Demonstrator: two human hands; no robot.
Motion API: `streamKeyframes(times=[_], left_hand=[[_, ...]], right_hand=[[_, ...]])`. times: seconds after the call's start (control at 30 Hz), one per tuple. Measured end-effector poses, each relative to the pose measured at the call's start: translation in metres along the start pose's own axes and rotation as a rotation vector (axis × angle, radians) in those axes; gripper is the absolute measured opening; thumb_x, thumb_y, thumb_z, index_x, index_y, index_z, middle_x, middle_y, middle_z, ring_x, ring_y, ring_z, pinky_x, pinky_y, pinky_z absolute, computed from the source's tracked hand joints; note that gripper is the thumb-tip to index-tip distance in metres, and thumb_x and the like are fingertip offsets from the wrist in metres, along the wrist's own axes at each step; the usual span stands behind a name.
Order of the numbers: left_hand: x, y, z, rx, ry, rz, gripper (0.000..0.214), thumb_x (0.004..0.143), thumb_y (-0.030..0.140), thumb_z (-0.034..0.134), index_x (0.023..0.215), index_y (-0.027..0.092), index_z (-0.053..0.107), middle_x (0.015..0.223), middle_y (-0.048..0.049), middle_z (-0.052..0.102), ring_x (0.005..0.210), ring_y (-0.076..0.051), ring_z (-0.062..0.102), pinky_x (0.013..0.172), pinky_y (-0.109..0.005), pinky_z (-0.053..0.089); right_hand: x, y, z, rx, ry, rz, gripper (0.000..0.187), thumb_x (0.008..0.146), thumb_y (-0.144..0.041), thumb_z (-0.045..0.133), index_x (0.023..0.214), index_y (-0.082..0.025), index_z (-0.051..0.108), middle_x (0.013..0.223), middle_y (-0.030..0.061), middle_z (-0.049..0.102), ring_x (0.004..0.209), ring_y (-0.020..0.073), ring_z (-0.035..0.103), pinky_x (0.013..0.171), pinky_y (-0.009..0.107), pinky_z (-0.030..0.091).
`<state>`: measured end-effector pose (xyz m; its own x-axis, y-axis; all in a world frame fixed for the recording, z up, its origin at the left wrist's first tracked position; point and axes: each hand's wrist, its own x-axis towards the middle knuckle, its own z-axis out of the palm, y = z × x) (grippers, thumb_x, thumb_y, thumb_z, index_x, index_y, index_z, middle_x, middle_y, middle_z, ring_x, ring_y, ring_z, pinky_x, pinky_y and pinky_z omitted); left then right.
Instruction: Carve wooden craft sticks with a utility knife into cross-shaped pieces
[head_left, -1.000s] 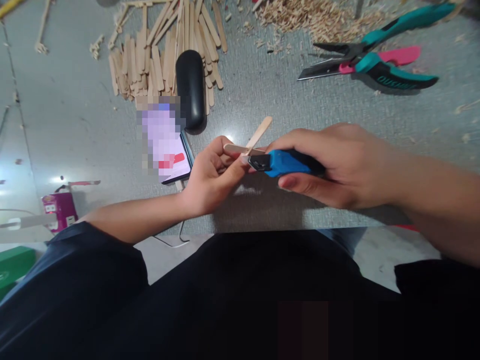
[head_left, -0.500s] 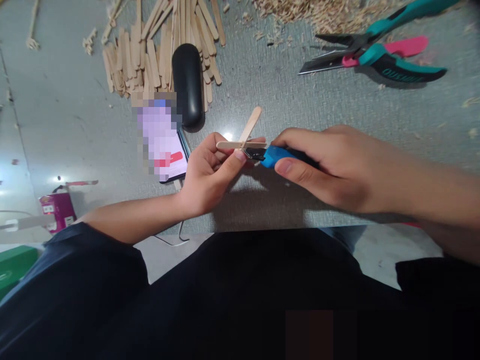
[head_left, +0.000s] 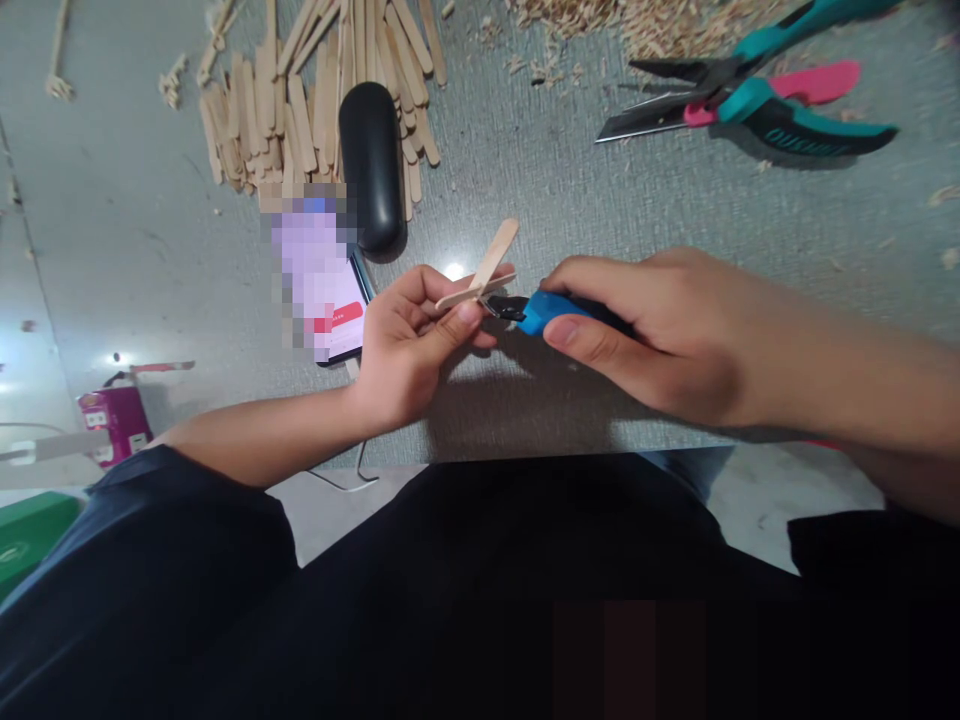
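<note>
My left hand (head_left: pixel 409 345) pinches two crossed wooden craft sticks (head_left: pixel 487 268) between thumb and fingers, just above the table's near edge. One stick points up and to the right, the other lies nearly level. My right hand (head_left: pixel 652 330) is wrapped round a blue utility knife (head_left: pixel 544 308). The knife's dark tip touches the sticks where they cross.
A phone (head_left: pixel 330 300) and a black oblong case (head_left: pixel 371 165) lie behind my left hand. A heap of wooden sticks (head_left: pixel 300 90) fills the back left, with wood shavings (head_left: pixel 637 25) at the back. Teal pliers (head_left: pixel 780 125) and a pink-handled tool (head_left: pixel 810 80) rest at the back right.
The level stick has tilted slightly in my left hand. My right hand has slid back along the knife, so more of the knife's front shows. Both hands stay at the same spot.
</note>
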<state>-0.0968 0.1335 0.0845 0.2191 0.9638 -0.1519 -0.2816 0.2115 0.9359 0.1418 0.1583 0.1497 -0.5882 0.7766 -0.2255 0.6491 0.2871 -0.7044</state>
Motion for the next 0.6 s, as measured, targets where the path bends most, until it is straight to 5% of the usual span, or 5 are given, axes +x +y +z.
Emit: streamKeyframes(times=[0.17,0.27,0.33,0.43,0.6], left_hand=[[0.0016,0.0,-0.0005,0.016,0.011,0.031,0.047,0.094,0.054,0.095,0.089,0.024,0.059,0.077,0.0027,0.077,0.091,-0.018,0.085,0.082,-0.031,0.072],[0.0037,-0.0002,-0.0005,0.026,0.046,0.027,0.046,0.089,0.05,0.1,0.089,0.022,0.064,0.1,-0.0029,0.082,0.102,-0.018,0.085,0.08,-0.026,0.071],[0.005,-0.0005,-0.0007,0.033,0.072,0.043,0.048,0.083,0.049,0.104,0.088,0.021,0.066,0.106,-0.003,0.082,0.091,-0.014,0.082,0.074,-0.023,0.069],[0.0048,0.0004,-0.001,0.009,0.076,0.026,0.048,0.082,0.051,0.105,0.089,0.021,0.068,0.086,0.0033,0.076,0.068,-0.007,0.072,0.066,-0.02,0.067],[0.0003,0.0052,-0.0012,-0.004,0.042,-0.082,0.051,0.083,0.055,0.103,0.091,0.023,0.064,0.072,0.0063,0.072,0.059,-0.008,0.07,0.058,-0.02,0.064]], right_hand=[[-0.0009,0.0047,0.0077,0.023,0.075,-0.024,0.042,0.116,-0.063,0.049,0.104,-0.027,0.067,0.058,-0.0043,0.048,0.052,0.0187,0.042,0.064,0.037,0.025],[-0.0005,0.0046,0.0086,0.019,0.071,-0.023,0.042,0.116,-0.062,0.049,0.103,-0.026,0.066,0.059,-0.004,0.048,0.053,0.0187,0.041,0.064,0.037,0.026],[0.0,0.0034,0.0068,0.012,0.06,-0.02,0.041,0.116,-0.061,0.048,0.102,-0.026,0.064,0.06,-0.0032,0.049,0.055,0.0187,0.041,0.064,0.037,0.027],[0.0002,0.0011,0.0029,-0.015,0.024,-0.008,0.037,0.116,-0.056,0.049,0.101,-0.025,0.062,0.062,-0.0026,0.05,0.058,0.019,0.042,0.064,0.038,0.027],[0.0,0.0005,-0.0003,-0.022,0.006,-0.029,0.035,0.118,-0.052,0.048,0.099,-0.025,0.06,0.064,-0.0023,0.052,0.06,0.0192,0.044,0.066,0.037,0.028]])
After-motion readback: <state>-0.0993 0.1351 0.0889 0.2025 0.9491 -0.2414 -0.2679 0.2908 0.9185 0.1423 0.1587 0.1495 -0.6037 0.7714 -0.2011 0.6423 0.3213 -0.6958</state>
